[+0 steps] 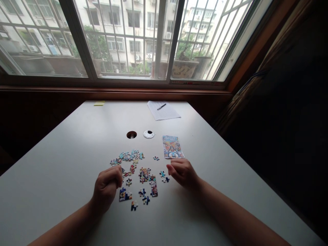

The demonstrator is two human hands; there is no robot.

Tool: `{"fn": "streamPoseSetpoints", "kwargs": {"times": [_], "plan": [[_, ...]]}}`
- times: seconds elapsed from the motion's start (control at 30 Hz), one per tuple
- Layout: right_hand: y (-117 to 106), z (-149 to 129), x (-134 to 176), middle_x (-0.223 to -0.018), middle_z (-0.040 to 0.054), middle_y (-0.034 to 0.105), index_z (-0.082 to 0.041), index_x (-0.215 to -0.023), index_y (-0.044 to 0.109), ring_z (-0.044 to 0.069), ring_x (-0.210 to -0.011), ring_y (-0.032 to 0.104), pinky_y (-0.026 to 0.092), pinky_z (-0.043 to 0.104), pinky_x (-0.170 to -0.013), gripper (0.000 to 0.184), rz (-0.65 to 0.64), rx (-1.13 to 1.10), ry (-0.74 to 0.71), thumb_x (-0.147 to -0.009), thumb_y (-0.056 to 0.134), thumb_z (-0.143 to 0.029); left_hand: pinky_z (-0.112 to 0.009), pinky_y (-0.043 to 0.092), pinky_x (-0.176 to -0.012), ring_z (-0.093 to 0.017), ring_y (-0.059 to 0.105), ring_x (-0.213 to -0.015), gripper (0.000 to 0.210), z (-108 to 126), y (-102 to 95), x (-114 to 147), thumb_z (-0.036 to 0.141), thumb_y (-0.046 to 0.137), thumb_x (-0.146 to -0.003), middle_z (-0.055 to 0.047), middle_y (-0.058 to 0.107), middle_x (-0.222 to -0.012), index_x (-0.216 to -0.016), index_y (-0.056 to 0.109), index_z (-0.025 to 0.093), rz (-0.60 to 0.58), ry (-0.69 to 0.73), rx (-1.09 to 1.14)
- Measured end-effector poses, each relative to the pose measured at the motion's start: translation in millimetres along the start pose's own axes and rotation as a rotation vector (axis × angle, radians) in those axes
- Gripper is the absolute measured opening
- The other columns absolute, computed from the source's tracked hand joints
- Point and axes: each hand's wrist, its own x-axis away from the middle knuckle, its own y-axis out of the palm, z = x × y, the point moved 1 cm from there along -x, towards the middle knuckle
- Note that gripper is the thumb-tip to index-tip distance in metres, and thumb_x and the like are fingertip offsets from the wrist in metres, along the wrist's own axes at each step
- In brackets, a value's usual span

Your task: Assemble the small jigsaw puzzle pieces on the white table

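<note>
Jigsaw puzzle pieces lie in front of me, with a loose heap (129, 156) at the back left. A joined section (145, 174) sits in the middle, linked to a strip of pieces (154, 188) below it. My left hand (107, 184) is closed beside the left pieces, near a dark blue corner section (125, 194). My right hand (183, 172) is closed too, at the lower edge of a colourful picture sheet (173, 147) and right of some loose blue-and-white pieces (164, 176). The insides of both hands are hidden.
On the white table (77, 153), a round hole (131, 134) stands beside a silver cable cover (149, 134). Farther back are paper sheets (165, 112) with a pen (161, 106) and a yellow sticky note (99, 103). A barred window (128, 41) rises behind the table.
</note>
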Motion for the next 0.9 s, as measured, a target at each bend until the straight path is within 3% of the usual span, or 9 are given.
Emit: {"fn": "streamPoseSetpoints", "kwargs": {"times": [0.3,0.9], "plan": [[9.1,-5.8,2.8,-0.058,-0.0048,0.028,-0.019,-0.059,0.029,0.01,-0.052,0.024,0.019,0.029,-0.055,0.042,-0.196,0.045,-0.095,-0.096,0.05,-0.021,-0.031,0.025,-0.058,-0.012,0.039,-0.058,0.025,-1.5,-1.0,0.6,0.0,0.043,-0.073,0.002,0.042,-0.057,-0.056,0.046,0.017,0.001,-0.003,-0.004],[8.0,-7.4,2.9,-0.057,-0.0049,0.027,-0.019,-0.057,0.029,0.01,-0.052,0.022,0.018,0.03,-0.055,0.042,-0.23,0.059,-0.096,-0.094,0.05,-0.021,-0.031,0.026,-0.057,-0.013,0.039,-0.057,0.022,0.8,-0.1,-0.5,0.002,0.043,-0.07,0.001,0.043,-0.056,-0.055,0.046,0.017,0.019,-0.029,-0.006]]}}
